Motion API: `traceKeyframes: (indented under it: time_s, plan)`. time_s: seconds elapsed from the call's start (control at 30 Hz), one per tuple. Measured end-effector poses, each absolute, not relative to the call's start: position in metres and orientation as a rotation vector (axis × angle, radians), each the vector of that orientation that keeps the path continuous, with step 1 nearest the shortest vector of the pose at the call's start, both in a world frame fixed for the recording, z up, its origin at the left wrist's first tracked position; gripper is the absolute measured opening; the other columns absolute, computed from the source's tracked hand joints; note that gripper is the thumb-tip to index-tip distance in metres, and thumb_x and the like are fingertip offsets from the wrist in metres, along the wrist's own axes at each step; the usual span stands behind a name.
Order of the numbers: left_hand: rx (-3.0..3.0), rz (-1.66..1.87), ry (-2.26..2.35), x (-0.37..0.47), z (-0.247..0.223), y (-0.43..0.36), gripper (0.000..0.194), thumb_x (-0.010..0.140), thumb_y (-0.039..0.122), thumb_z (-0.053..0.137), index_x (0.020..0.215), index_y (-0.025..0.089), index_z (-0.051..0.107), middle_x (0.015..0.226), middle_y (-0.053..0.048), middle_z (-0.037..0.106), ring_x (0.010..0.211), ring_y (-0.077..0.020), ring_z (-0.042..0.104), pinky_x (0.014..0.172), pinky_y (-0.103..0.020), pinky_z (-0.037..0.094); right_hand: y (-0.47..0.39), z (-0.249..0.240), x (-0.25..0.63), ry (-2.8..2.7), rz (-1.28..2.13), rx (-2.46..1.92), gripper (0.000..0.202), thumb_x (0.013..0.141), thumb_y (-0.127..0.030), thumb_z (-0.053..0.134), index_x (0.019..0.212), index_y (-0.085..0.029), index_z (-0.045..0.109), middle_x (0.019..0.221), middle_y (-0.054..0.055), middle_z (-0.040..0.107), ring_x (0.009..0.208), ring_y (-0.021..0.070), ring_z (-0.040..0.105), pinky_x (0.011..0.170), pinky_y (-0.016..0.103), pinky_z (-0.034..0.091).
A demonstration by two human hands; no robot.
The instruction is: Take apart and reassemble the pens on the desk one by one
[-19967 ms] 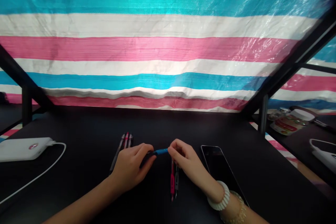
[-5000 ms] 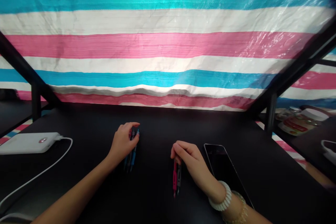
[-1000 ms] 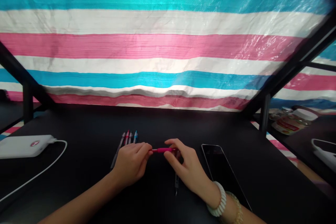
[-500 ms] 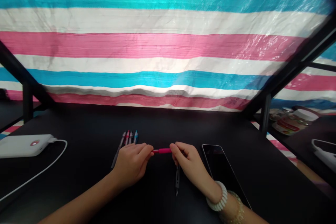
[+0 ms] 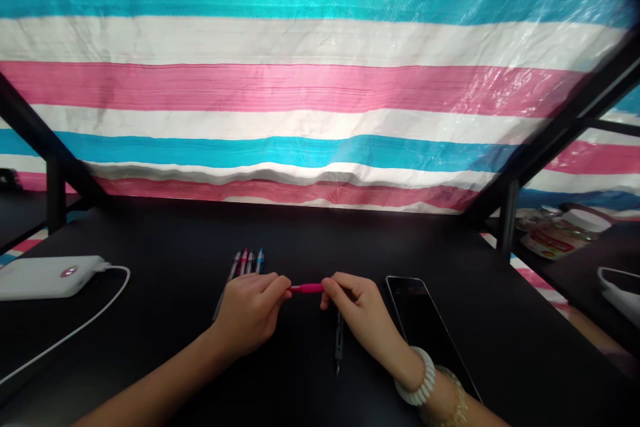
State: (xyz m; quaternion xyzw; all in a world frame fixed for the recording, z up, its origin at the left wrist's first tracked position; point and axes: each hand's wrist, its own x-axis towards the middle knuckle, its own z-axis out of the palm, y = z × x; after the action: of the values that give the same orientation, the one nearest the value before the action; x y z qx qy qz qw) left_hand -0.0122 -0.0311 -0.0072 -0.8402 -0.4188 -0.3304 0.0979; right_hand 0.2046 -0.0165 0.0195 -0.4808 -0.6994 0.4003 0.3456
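A pink pen (image 5: 311, 288) is held level above the black table, stretched between my two hands. My left hand (image 5: 253, 310) is closed round its left part, hiding that end. The fingertips of my right hand (image 5: 353, 303) pinch the pink grip at the other end. Below the right fingers a dark grey pen (image 5: 339, 343) lies on the table, its tip toward me and its upper part hidden by the hand. Several pens (image 5: 245, 261), with clear, pink and blue parts, lie side by side just beyond my left hand, which partly covers them.
A phone (image 5: 425, 320) lies right of my right hand, partly under the wrist. At the left, a white power bank (image 5: 53, 278) has a white cable (image 5: 107, 310) plugged in. Black frame bars (image 5: 510, 213) rise at both sides. A jar (image 5: 565, 233) stands on the neighbouring surface.
The right fingertips have shifted very slightly on the pink pen, with another finger now showing beneath. Both hands otherwise keep their places and grip.
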Motion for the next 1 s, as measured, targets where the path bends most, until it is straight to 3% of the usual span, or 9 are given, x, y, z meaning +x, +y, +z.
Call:
traceKeyframes:
  time_s: [0.37, 0.57, 0.77, 0.87, 1.0]
  plan:
    - [-2.391, -0.924, -1.175, -0.0110, -0.0042, -0.0297, 0.020, 0.096, 0.016, 0.044, 0.084, 0.018, 0.060, 0.064, 0.001, 0.062, 0.052, -0.0152, 0.055, 0.053, -0.031, 0.036, -0.0147, 0.0158, 0.2049, -1.792, 1.068, -1.258, 0.037, 0.092, -0.038, 0.055, 0.070, -0.015, 0.074, 0.058, 0.000, 0.058, 0.054, 0.0122, 0.043, 0.052, 0.025, 0.029]
    - [-2.281, -0.963, -1.099, -0.0110, -0.0029, -0.0279, 0.009, 0.094, 0.014, 0.053, 0.094, 0.016, 0.062, 0.073, -0.002, 0.067, 0.065, -0.0171, 0.061, 0.062, -0.031, 0.042, -0.0156, 0.0188, 0.2054, -1.776, 1.129, -1.246, 0.036, 0.095, -0.038, 0.053, 0.075, -0.015, 0.073, 0.067, 0.003, 0.067, 0.057, 0.0134, 0.050, 0.052, 0.025, 0.035]
    - [-2.306, -0.934, -1.070, -0.0103, -0.0009, -0.0287, 0.011, 0.093, 0.015, 0.059, 0.103, 0.015, 0.062, 0.077, -0.003, 0.069, 0.069, -0.0184, 0.059, 0.067, -0.033, 0.043, -0.0171, 0.0147, 0.2072, -1.981, 0.982, -1.123, 0.029, 0.102, -0.025, 0.042, 0.109, -0.021, 0.070, 0.086, 0.002, 0.072, 0.075, 0.0165, 0.063, 0.074, 0.028, 0.047]
    - [-2.318, -0.926, -1.061, -0.0104, -0.0018, -0.0287, 0.010, 0.093, 0.015, 0.058, 0.103, 0.014, 0.062, 0.078, -0.003, 0.070, 0.070, -0.0184, 0.059, 0.068, -0.033, 0.042, -0.0178, 0.0121, 0.2076, -2.105, 0.824, -1.123, 0.028, 0.100, -0.017, 0.042, 0.109, -0.020, 0.068, 0.093, 0.004, 0.071, 0.084, 0.0187, 0.063, 0.082, 0.032, 0.047]
    - [-2.322, -0.917, -1.063, -0.0112, -0.0043, -0.0278, 0.009, 0.094, 0.014, 0.056, 0.101, 0.015, 0.062, 0.078, -0.003, 0.069, 0.071, -0.0187, 0.060, 0.070, -0.034, 0.043, -0.0178, 0.0105, 0.2072, -2.170, 0.751, -1.136, 0.027, 0.097, -0.011, 0.042, 0.103, -0.019, 0.067, 0.090, 0.005, 0.070, 0.081, 0.0187, 0.063, 0.077, 0.031, 0.048]
